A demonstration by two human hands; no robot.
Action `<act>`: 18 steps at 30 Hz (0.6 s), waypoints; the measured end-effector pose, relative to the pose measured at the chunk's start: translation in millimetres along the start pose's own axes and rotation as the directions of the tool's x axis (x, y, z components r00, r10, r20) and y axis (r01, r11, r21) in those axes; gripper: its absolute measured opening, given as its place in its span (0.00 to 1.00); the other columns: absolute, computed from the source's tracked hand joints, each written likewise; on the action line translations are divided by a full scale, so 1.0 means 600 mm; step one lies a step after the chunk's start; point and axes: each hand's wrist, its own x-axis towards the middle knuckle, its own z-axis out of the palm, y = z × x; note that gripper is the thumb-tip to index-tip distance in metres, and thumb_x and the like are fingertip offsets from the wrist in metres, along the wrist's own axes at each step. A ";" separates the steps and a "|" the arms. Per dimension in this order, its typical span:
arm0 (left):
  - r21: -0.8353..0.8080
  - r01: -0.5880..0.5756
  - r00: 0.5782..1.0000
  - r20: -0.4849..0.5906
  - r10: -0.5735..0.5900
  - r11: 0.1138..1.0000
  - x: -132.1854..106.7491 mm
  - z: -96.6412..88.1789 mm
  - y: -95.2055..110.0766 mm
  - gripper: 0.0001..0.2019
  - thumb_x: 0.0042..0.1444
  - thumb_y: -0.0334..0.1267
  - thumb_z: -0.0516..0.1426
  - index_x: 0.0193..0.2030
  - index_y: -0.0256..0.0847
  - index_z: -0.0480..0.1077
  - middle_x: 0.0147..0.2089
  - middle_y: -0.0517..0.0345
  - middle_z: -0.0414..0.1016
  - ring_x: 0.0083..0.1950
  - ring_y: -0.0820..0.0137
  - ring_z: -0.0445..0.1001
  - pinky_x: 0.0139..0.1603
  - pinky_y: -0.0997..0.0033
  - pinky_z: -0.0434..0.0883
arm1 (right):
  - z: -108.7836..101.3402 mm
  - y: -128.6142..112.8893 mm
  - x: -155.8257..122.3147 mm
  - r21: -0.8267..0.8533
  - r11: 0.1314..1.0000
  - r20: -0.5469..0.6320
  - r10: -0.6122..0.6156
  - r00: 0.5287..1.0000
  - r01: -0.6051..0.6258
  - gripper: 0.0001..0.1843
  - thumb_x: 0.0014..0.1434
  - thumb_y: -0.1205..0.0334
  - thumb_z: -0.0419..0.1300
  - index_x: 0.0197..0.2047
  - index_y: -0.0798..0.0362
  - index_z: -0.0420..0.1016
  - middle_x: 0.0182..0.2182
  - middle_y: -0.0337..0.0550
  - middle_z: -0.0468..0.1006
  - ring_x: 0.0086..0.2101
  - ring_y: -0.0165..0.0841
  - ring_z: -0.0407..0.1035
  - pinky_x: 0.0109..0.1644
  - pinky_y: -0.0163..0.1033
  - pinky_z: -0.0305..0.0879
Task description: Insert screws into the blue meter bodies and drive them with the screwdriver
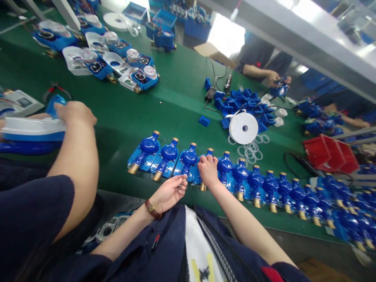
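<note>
A row of blue water meter bodies [188, 157] with brass ends lies along the near table edge, each on a light blue plate [173, 166]. My left hand [172, 192], palm up with curled fingers, holds small metal pieces [180, 187], too small to name surely. Its fingertips are by the lower end of the third body from the left. My right hand [208, 170] reaches down over the fourth meter body [203, 186], fingers bent and bunched on its round middle. Whatever the right fingertips pinch, if anything, is hidden.
A white tape roll [243, 128] stands among clear rings [249, 152] and blue plastic pieces [246, 102]. At left, a co-worker's hand [76, 113] holds a blue part near pliers [55, 89]. Assembled meters [141, 78] lie behind. A red bin [327, 152] is at right.
</note>
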 end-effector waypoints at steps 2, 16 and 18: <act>0.019 -0.013 0.998 0.056 0.012 1.000 -0.004 -0.002 0.002 0.09 0.61 0.25 0.48 0.34 0.31 0.69 0.28 0.56 0.67 0.24 0.82 0.64 0.23 0.85 0.64 | -0.004 -0.003 0.004 -0.008 1.000 0.008 -0.027 1.000 0.027 0.12 0.58 0.68 0.54 0.27 0.53 0.76 0.36 0.47 0.72 0.41 0.39 0.57 0.48 0.49 0.47; -0.002 -0.049 0.994 0.102 0.049 0.999 0.010 -0.013 -0.011 0.02 0.55 0.29 0.58 0.32 0.32 0.70 0.30 0.59 0.67 0.27 0.81 0.66 0.26 0.83 0.64 | -0.109 -0.087 -0.079 0.491 0.863 -0.200 -0.024 0.979 0.122 0.11 0.61 0.60 0.54 0.44 0.51 0.74 0.34 0.43 0.76 0.36 0.34 0.64 0.41 0.41 0.60; 0.029 -0.071 0.992 0.110 0.068 0.997 0.011 -0.013 -0.015 0.03 0.53 0.29 0.60 0.32 0.32 0.70 0.29 0.60 0.67 0.26 0.82 0.65 0.26 0.84 0.64 | -0.100 -0.100 -0.085 0.554 0.828 -0.196 0.028 0.980 0.087 0.11 0.60 0.61 0.55 0.44 0.51 0.74 0.34 0.43 0.77 0.36 0.34 0.64 0.41 0.41 0.62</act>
